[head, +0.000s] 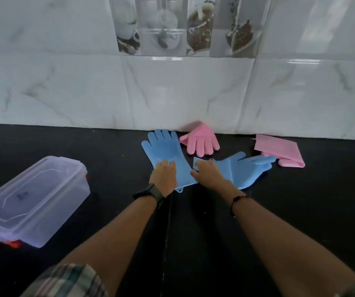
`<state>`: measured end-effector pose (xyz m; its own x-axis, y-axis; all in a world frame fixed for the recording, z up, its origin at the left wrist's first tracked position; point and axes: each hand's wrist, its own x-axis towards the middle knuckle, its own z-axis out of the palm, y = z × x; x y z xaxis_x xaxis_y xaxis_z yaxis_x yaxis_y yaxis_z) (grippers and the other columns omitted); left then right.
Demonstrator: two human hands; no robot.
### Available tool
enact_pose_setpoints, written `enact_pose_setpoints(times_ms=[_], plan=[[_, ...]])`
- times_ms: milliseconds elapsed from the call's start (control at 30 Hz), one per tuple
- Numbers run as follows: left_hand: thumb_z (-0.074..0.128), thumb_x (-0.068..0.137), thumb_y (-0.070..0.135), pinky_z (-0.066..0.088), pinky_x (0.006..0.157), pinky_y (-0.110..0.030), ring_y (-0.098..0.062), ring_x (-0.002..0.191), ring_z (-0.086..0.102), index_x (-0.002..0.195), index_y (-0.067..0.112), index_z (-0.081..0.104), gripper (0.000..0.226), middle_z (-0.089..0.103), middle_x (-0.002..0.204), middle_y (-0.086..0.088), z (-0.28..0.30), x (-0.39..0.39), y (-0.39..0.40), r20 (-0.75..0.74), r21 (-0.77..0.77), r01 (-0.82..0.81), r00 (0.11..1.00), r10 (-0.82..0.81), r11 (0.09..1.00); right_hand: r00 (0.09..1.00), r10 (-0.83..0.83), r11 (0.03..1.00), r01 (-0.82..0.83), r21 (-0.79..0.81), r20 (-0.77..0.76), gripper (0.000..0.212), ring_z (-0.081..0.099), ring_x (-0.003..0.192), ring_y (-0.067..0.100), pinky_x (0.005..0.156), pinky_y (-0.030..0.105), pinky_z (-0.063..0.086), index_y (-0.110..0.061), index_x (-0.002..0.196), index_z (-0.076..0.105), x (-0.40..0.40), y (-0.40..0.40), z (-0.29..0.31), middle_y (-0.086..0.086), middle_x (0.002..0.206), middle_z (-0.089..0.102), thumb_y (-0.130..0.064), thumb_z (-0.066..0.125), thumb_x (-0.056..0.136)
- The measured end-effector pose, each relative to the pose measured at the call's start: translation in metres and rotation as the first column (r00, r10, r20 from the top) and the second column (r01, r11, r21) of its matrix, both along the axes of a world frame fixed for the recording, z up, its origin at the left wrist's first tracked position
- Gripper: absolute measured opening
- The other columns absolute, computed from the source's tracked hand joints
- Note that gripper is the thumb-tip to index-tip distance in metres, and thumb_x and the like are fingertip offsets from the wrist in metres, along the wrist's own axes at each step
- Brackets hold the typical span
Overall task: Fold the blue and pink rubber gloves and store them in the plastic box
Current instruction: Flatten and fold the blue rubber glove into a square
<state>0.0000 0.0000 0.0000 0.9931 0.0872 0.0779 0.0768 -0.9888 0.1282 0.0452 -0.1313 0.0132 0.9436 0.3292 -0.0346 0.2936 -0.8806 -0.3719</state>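
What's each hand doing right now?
Left hand: flat, pressing on the upright blue glove, gripping nothing.
Right hand: on the cuff of the sideways blue glove; grip cannot be told.

Bare black countertop [112, 159] lies open between the lidded plastic box [30, 200] at left and the gloves, while the tiled wall [172, 93] closes off the pink gloves [202, 139] behind.

text: none legible | labels: none | plastic box [30, 200] lid: dark smudge (too blurred to read)
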Motion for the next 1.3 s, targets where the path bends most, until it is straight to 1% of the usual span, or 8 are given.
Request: enact_pose_setpoints(times_ms=[133, 267, 533, 800, 967, 1033, 1167, 1300], plan=[[0.047, 0.090, 0.013, 0.043, 0.097, -0.036, -0.032, 0.113, 0.047, 0.119, 0.004, 0.047, 0.030, 0.046, 0.126, -0.017, -0.028, -0.009, 0.022, -0.160, -0.032, -0.111, 0.982, 0.105, 0.993, 0.991, -0.096, 0.995, 0.092, -0.048, -0.094, 0.033, 0.049, 0.117, 0.037, 0.096, 0.040, 0.040, 0.003, 0.118, 0.051, -0.001, 0.026, -0.031, 0.023, 0.126, 0.054, -0.018, 0.045, 0.092], [0.049, 0.090, 0.007, 0.047, 0.094, -0.040, -0.036, 0.108, 0.053, 0.118, 0.000, 0.048, 0.029, 0.045, 0.126, -0.020, -0.027, -0.011, 0.020, -0.166, -0.182, -0.126, 0.981, 0.096, 0.975, 0.954, -0.212, 0.956, 0.248, 0.154, -0.213, 0.036, 0.057, 0.107, 0.036, 0.076, 0.037, 0.044, -0.002, 0.118, 0.040, -0.001, 0.036, -0.035, 0.020, 0.118, 0.056, -0.004, 0.051, 0.084], [0.049, 0.084, 0.003, 0.045, 0.091, -0.034, -0.027, 0.106, 0.056, 0.100, 0.009, 0.059, 0.020, 0.061, 0.109, -0.012, -0.022, -0.095, 0.025, -0.210, -0.309, -0.047, 0.978, -0.020, 0.950, 0.928, -0.081, 0.921, 0.209, 0.328, -0.363, 0.045, 0.062, 0.094, 0.029, 0.082, 0.039, 0.054, -0.014, 0.119, 0.035, -0.099, -0.007, -0.034, 0.013, 0.106, 0.059, -0.004, 0.051, 0.079], [0.044, 0.089, 0.009, 0.044, 0.081, -0.025, -0.020, 0.098, 0.055, 0.082, 0.022, 0.040, 0.015, 0.051, 0.108, -0.007, -0.010, -0.150, -0.003, -0.445, -0.191, -0.014, 0.892, -0.074, 0.981, 0.750, 0.123, 0.972, 0.043, 0.232, -0.650, 0.042, 0.050, 0.040, 0.008, 0.036, 0.020, 0.045, -0.025, 0.120, 0.030, -0.142, -0.057, -0.025, 0.000, 0.067, 0.057, -0.021, 0.054, 0.085], [0.048, 0.091, 0.020, 0.042, 0.072, -0.022, -0.014, 0.085, 0.052, 0.100, 0.015, 0.049, 0.010, 0.054, 0.100, -0.003, 0.009, -0.123, -0.010, -0.355, -0.201, -0.070, 0.935, -0.006, 0.977, 0.960, -0.278, 0.959, 0.280, 0.048, -0.038, 0.051, 0.059, 0.094, 0.019, 0.077, 0.031, 0.052, -0.014, 0.122, 0.043, -0.058, -0.090, -0.002, 0.008, 0.109, 0.058, -0.044, 0.059, 0.084], [0.049, 0.092, 0.019, 0.043, 0.068, -0.016, -0.009, 0.076, 0.052, 0.094, 0.016, 0.050, 0.003, 0.051, 0.086, 0.005, 0.012, -0.108, -0.025, -0.340, -0.361, -0.080, 0.939, -0.051, 0.929, 0.953, -0.291, 0.955, 0.284, -0.086, -0.086, 0.049, 0.053, 0.100, 0.022, 0.084, 0.033, 0.046, -0.007, 0.118, 0.048, -0.031, -0.098, -0.003, 0.013, 0.116, 0.054, -0.040, 0.061, 0.084], [0.052, 0.093, 0.014, 0.053, 0.067, -0.021, -0.012, 0.069, 0.062, 0.090, 0.010, 0.060, 0.010, 0.062, 0.079, -0.004, 0.016, -0.089, -0.070, -0.477, -0.854, -0.419, 0.866, -0.146, 0.307, 0.959, -0.223, 0.932, 0.262, 0.249, -0.173, 0.009, 0.050, 0.081, 0.020, 0.076, 0.030, 0.043, -0.010, 0.076, 0.053, -0.017, -0.106, -0.007, 0.010, 0.086, 0.055, -0.005, 0.057, 0.083], [0.041, 0.098, 0.009, 0.056, 0.075, -0.039, -0.035, 0.090, 0.066, 0.104, -0.005, 0.055, 0.021, 0.064, 0.095, -0.025, 0.006, -0.072, -0.105, -0.540, -0.702, -0.580, 0.812, -0.222, -0.413, 0.971, -0.236, 0.774, 0.215, 0.595, -0.043, 0.015, 0.056, 0.073, 0.008, 0.065, 0.018, 0.045, -0.014, 0.077, 0.055, -0.055, -0.154, -0.001, -0.005, 0.080, 0.057, -0.001, 0.059, 0.083]])
